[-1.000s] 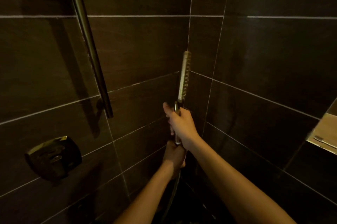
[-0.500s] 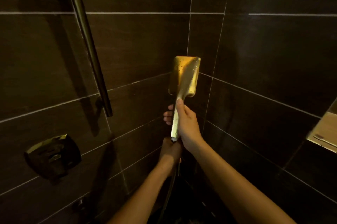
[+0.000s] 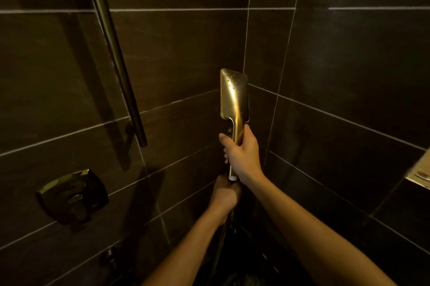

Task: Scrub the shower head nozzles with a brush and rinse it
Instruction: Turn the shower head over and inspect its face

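A gold hand-held shower head (image 3: pixel 234 96) stands upright in the corner of the dark tiled shower, its smooth wet back turned to me and the nozzles hidden. My right hand (image 3: pixel 242 153) grips its handle. Just below, my left hand (image 3: pixel 224 195) is curled round the bottom end of the handle where the dark hose (image 3: pixel 220 246) joins it. No brush is in view.
A slanted metal slide rail (image 3: pixel 114 52) runs down the left wall. Below it sits a square gold valve handle (image 3: pixel 72 195). A lit wall niche (image 3: pixel 418 171) shows at the right edge. Dark tiled walls close in on both sides.
The shower head has turned from edge-on to showing its back, then rotated a little further. My right hand shifted its grip on the handle; my left hand stayed at the hose joint.
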The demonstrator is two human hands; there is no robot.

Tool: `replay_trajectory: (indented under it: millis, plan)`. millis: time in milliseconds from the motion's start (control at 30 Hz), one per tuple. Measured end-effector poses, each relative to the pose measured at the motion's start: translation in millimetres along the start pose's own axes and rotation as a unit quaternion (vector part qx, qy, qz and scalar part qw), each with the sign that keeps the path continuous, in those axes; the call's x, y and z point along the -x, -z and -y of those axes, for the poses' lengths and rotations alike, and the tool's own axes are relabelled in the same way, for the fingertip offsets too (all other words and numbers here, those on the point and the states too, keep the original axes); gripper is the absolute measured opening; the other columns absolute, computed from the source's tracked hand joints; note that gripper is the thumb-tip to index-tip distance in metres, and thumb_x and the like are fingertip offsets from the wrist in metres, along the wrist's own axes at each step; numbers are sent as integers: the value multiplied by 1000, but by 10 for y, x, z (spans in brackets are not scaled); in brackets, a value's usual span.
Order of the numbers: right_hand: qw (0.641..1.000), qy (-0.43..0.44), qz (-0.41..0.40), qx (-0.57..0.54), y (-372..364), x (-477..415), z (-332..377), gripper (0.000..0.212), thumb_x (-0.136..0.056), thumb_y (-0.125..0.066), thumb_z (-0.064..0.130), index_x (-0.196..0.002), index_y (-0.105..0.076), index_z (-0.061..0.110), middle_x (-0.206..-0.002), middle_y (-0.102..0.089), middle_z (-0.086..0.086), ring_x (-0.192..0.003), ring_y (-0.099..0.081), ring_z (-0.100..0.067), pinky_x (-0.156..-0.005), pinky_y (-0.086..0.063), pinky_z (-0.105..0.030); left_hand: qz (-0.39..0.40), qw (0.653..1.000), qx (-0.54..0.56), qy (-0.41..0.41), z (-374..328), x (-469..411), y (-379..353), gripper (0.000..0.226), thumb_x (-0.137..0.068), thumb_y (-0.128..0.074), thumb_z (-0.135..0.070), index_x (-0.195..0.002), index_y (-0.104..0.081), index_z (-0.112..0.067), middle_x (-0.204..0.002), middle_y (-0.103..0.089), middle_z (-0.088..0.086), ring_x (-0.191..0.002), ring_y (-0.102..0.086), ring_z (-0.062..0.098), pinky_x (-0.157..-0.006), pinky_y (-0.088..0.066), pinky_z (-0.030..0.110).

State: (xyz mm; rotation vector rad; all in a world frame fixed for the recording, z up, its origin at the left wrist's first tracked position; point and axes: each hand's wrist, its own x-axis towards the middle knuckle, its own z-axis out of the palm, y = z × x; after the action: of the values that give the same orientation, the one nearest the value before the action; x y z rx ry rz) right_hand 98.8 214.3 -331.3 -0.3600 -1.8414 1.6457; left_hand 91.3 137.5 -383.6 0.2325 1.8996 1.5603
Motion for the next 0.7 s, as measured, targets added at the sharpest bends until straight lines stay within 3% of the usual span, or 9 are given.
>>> replay_trajectory:
  millis: [133,200,300,400,467,600,700]
  plan:
    - [1000,-3,-6,8,-15,-159,-113,29,-92,-67,28,-115,-57,13,-86,-59,-3,-76,-57,-17,-70,-49,-33,-3,1000,3,-7,-2,-103,19,21,-100,-54,-16,-86,-48,-30,-88,-59,-1,-76,-58,12,-69,-48,28]
    - [1000,15,9,25,-13,-226,-146,14,-97,-60,23,-105,-59,11,-81,-57,1,-70,-55,-11,-66,-47,-26,-6,1000,13,2,-10,-143,51,14,-98,-57,-16,-93,-52,-28,-91,-62,-1,-80,-61,12,-72,-50,29]
    - [996,37,41,65,7,-303,-139,13,-103,-52,21,-107,-59,10,-75,-55,4,-59,-51,-3,-53,-44,-17,0,1000,16,7,-6,-274,98,14,-97,-59,-15,-110,-60,-21,-93,-67,-2,-79,-64,12,-69,-51,25]
    - [989,61,65,116,41,-427,-200,19,-103,-55,28,-108,-58,9,-73,-57,4,-56,-53,-3,-50,-44,-19,-2,1000,14,19,-13,-427,159,6,-94,-65,-21,-98,-63,-25,-92,-67,-2,-84,-65,14,-80,-53,31]
    - [979,79,76,171,72,-517,-257,23,-103,-56,35,-106,-59,13,-76,-62,1,-60,-58,-8,-52,-46,-24,-24,999,-2,32,29,-558,196,14,-90,-70,-30,-92,-57,-25,-92,-64,-4,-91,-65,15,-84,-55,34]
    - [960,110,72,246,145,-660,-400,22,-103,-54,39,-108,-62,18,-81,-69,-7,-67,-66,-20,-59,-53,-43,-57,997,-55,8,123,-785,283,42,-83,-72,-51,-61,-51,-23,-58,-51,-6,-53,-47,13,-57,-38,31]
    - [955,111,67,265,164,-715,-555,24,-103,-53,41,-108,-62,20,-79,-68,-4,-68,-67,-18,-62,-54,-46,-47,995,-86,19,204,-929,366,44,-90,-68,-40,-55,-49,-23,-48,-42,-8,-45,-39,10,-52,-31,26]
